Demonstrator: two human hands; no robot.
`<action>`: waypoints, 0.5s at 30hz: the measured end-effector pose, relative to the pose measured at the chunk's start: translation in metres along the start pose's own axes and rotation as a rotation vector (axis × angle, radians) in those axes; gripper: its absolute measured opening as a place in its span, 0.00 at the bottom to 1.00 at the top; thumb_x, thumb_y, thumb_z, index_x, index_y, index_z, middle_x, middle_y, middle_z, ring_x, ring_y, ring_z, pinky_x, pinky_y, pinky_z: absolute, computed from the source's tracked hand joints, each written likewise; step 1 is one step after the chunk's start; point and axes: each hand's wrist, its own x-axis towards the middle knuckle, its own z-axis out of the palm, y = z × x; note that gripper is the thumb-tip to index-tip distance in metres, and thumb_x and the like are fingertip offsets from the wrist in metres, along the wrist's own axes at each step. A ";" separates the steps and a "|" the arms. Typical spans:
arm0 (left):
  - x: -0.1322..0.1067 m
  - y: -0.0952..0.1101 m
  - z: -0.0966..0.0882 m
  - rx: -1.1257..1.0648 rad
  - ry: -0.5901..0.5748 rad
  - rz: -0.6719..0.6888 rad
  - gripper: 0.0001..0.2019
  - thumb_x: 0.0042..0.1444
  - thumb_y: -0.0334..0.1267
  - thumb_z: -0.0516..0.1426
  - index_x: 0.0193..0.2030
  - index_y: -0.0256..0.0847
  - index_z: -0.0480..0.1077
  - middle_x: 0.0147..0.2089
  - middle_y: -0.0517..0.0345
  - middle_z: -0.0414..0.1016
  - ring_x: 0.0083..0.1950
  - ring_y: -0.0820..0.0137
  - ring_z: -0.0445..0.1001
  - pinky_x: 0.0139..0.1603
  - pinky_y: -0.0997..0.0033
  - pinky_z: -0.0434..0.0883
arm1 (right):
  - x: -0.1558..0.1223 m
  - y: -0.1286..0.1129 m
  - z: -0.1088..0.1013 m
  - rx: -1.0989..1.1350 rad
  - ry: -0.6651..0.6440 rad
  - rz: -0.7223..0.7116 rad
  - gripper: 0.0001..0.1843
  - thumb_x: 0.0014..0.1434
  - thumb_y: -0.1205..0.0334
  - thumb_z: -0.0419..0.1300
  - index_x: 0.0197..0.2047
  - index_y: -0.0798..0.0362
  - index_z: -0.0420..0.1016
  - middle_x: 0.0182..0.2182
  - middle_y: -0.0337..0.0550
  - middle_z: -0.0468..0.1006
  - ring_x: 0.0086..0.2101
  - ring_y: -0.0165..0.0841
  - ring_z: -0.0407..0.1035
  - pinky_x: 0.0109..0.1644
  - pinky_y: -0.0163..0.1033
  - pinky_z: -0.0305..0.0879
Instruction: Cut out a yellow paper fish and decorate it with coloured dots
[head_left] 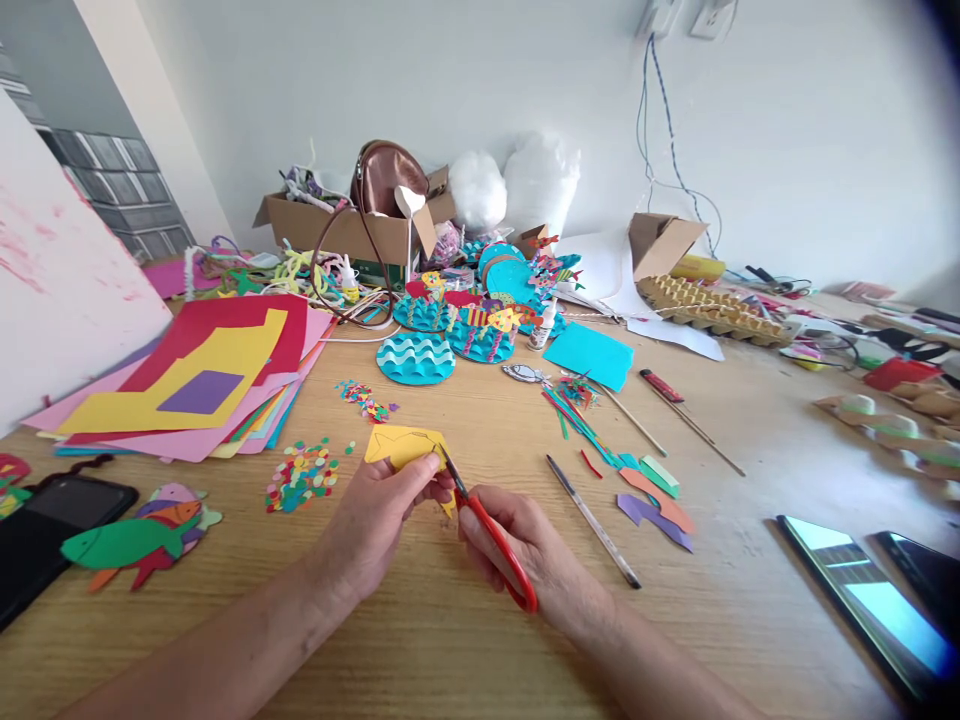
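Observation:
My left hand point(375, 525) pinches a yellow paper piece point(401, 445) with a drawn outline on it, held just above the wooden table point(480, 630). My right hand point(529, 555) is closed round red-handled scissors point(491, 535), whose blades point up-left into the paper's right edge. Both hands sit near the table's front middle, almost touching each other.
Coloured paper sheets point(195, 385) lie at the left, paper fish point(139, 540) and a phone point(45, 530) at the front left, confetti dots point(300, 478) beside them. A pen point(592, 520), paper scraps point(652, 495), teal wave discs point(416, 358), boxes point(352, 230) and tablets point(862, 590) surround the hands.

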 end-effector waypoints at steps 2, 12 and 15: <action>0.000 0.000 0.000 0.000 0.005 0.000 0.05 0.38 0.35 0.61 0.24 0.36 0.74 0.25 0.59 0.75 0.27 0.73 0.71 0.29 0.75 0.69 | 0.000 0.001 0.000 0.014 -0.003 -0.006 0.21 0.56 0.48 0.52 0.20 0.53 0.56 0.13 0.31 0.58 0.15 0.21 0.52 0.17 0.28 0.47; 0.001 0.000 -0.001 0.030 -0.004 0.002 0.07 0.38 0.36 0.61 0.24 0.34 0.73 0.24 0.59 0.74 0.27 0.73 0.71 0.29 0.75 0.70 | 0.002 0.002 0.000 0.026 0.013 0.010 0.20 0.56 0.50 0.53 0.19 0.53 0.55 0.13 0.30 0.58 0.14 0.21 0.52 0.16 0.27 0.47; 0.002 -0.001 -0.003 0.055 -0.010 0.014 0.07 0.39 0.37 0.61 0.25 0.34 0.72 0.25 0.58 0.74 0.27 0.72 0.71 0.28 0.73 0.70 | 0.002 0.001 0.001 0.026 0.011 0.011 0.20 0.56 0.51 0.52 0.19 0.53 0.55 0.12 0.30 0.58 0.14 0.20 0.51 0.15 0.26 0.47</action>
